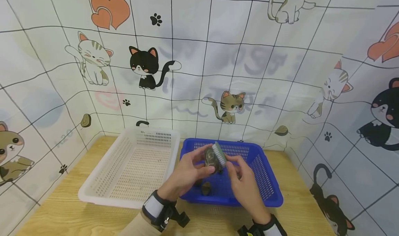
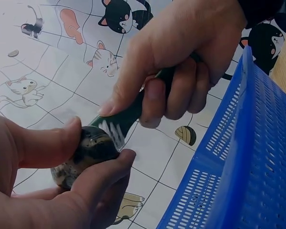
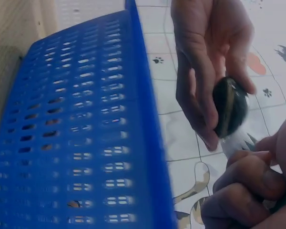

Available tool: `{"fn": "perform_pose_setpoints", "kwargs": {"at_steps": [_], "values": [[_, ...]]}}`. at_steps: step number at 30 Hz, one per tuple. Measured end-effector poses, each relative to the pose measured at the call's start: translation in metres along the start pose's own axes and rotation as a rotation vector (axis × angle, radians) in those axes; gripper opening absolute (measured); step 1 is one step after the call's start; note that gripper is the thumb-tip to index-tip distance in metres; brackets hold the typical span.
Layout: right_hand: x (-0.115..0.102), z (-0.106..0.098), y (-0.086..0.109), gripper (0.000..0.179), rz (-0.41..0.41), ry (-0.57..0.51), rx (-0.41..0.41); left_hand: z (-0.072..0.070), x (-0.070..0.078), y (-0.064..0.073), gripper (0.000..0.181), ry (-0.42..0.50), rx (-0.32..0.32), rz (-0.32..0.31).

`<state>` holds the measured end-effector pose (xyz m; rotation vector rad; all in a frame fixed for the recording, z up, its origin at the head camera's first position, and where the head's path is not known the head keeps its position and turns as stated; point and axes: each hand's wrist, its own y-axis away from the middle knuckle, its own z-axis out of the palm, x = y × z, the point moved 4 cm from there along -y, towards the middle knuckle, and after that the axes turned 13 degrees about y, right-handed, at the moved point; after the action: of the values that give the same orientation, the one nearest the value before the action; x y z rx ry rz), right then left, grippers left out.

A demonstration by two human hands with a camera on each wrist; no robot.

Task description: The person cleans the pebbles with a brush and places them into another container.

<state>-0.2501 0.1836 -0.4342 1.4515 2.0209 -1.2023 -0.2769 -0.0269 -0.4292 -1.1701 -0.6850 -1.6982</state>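
Note:
Over the blue basket (image 1: 267, 166), my left hand (image 1: 187, 173) holds a dark, shiny mottled stone (image 1: 211, 159) between thumb and fingers. The stone shows pale streaks in the right wrist view. My right hand (image 1: 244, 182) grips a green brush (image 1: 220, 153) by its handle, fingers curled round it. The brush's white bristles (image 2: 115, 134) touch the stone's side in the left wrist view. Below the hands, a smaller brown stone (image 1: 206, 188) lies in the basket, and another beside it is partly hidden by my left hand.
To the left stands a white plastic basket (image 1: 127, 203) with slotted walls, close beside the blue one. Both rest on a wooden tabletop (image 1: 59, 208). A cat-patterned sheet (image 1: 187, 56) hangs behind and along both sides. Each wrist wears a strapped camera.

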Motion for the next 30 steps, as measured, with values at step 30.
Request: {"fn": "perform_pose_setpoints", "kwargs": {"at_steps": [30], "values": [[-0.011,-0.010,0.004,0.015,-0.096,0.127,0.143,0.001,-0.001,-0.001,0.085,0.032,-0.017,0.049]]}}
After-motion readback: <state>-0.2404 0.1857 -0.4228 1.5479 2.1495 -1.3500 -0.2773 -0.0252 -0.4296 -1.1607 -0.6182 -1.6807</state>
